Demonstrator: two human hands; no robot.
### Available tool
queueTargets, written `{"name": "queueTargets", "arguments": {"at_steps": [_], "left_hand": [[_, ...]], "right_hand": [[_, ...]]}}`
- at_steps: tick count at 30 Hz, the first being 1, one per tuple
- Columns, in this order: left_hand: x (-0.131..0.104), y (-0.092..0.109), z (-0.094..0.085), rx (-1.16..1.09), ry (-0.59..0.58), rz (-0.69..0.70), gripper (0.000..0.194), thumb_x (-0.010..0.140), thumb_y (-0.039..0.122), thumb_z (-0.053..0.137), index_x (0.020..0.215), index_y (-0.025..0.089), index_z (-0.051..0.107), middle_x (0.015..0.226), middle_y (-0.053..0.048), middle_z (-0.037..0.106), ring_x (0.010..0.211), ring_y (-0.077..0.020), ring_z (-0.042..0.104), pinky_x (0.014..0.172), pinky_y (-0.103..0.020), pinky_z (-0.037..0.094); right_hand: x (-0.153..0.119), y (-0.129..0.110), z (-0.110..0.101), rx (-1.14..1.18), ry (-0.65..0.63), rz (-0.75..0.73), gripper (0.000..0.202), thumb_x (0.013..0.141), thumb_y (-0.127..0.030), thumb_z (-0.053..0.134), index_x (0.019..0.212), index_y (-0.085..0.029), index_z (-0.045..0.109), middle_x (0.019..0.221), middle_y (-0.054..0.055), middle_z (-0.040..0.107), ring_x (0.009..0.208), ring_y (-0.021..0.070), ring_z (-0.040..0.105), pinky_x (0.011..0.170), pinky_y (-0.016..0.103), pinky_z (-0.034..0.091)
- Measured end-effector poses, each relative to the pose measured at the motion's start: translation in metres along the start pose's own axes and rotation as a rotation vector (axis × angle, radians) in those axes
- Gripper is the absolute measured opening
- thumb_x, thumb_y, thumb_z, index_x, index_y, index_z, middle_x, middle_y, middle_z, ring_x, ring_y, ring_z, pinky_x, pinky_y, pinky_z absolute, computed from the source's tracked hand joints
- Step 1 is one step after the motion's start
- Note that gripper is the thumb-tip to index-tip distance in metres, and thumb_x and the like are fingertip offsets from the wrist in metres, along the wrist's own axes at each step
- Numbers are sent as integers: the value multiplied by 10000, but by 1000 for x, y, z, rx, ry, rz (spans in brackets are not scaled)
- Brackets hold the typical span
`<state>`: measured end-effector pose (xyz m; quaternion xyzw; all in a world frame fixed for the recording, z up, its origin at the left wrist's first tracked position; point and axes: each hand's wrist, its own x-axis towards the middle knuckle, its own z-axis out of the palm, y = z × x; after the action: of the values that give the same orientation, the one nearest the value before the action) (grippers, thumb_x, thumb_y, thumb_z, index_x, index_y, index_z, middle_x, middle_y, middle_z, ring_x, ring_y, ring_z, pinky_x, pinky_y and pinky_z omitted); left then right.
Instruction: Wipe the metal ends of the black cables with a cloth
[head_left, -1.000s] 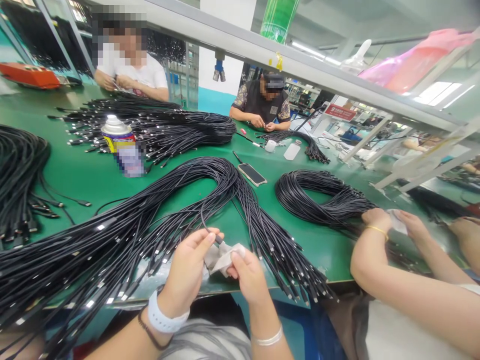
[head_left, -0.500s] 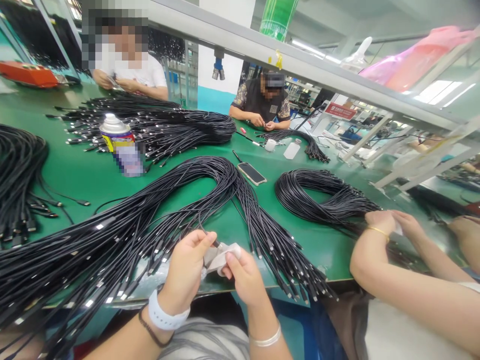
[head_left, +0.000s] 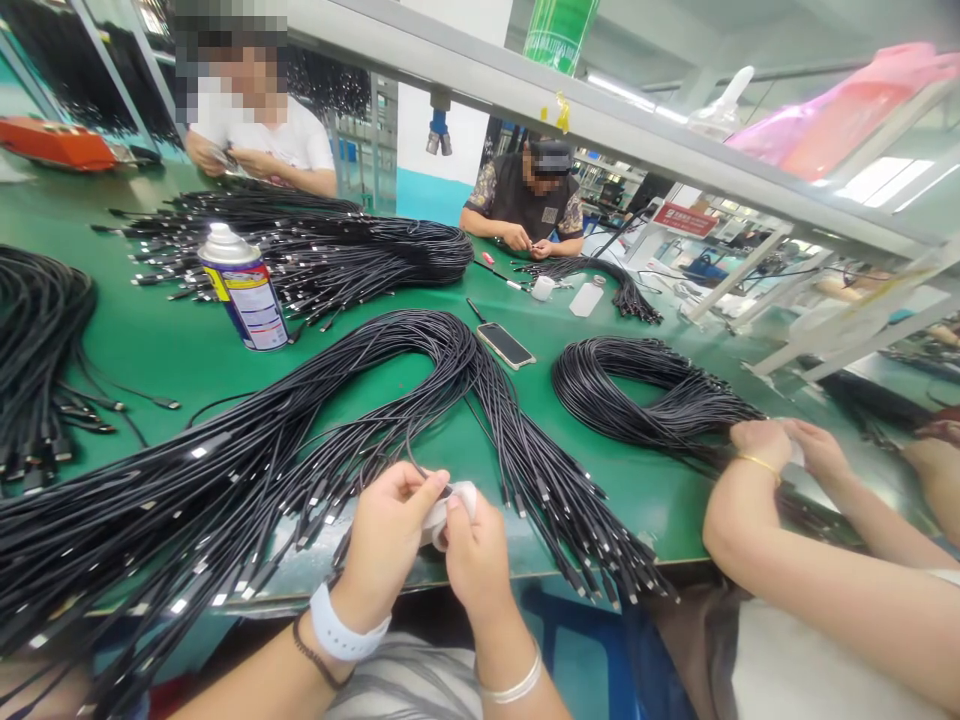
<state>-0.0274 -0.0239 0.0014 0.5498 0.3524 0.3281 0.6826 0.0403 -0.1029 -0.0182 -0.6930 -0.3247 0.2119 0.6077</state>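
Observation:
My left hand (head_left: 390,525) pinches the end of a black cable near the table's front edge. Close against it, my right hand (head_left: 476,550) grips a white cloth (head_left: 463,496) that is wrapped around the cable's end; the connector itself is hidden. A large bundle of black cables (head_left: 405,345) arches over the green table (head_left: 375,395) behind my hands. Its loose ends, with metal connectors, fan out to the left and to the right of them.
A spray can (head_left: 244,290), a phone (head_left: 505,345) and a coiled cable bundle (head_left: 600,390) lie beyond. At right, a co-worker's arms (head_left: 780,520) reach in. Two people sit across the table. A metal shelf (head_left: 637,115) crosses above.
My hands have come closer together, the left one moving slightly right. The cloth now covers the connector that showed between them before.

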Motion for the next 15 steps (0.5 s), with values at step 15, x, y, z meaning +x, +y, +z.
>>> {"name": "queueTargets", "arguments": {"at_steps": [15], "left_hand": [[2, 7, -5, -159, 5, -145, 311, 724, 394, 722, 616, 160, 546, 578, 41, 531, 533, -85, 456, 522, -199, 379]], "right_hand": [[5, 10, -16, 307, -142, 151, 361, 866, -434, 467, 595, -206, 394, 495, -70, 331, 454, 91, 276, 451, 222, 242]]}}
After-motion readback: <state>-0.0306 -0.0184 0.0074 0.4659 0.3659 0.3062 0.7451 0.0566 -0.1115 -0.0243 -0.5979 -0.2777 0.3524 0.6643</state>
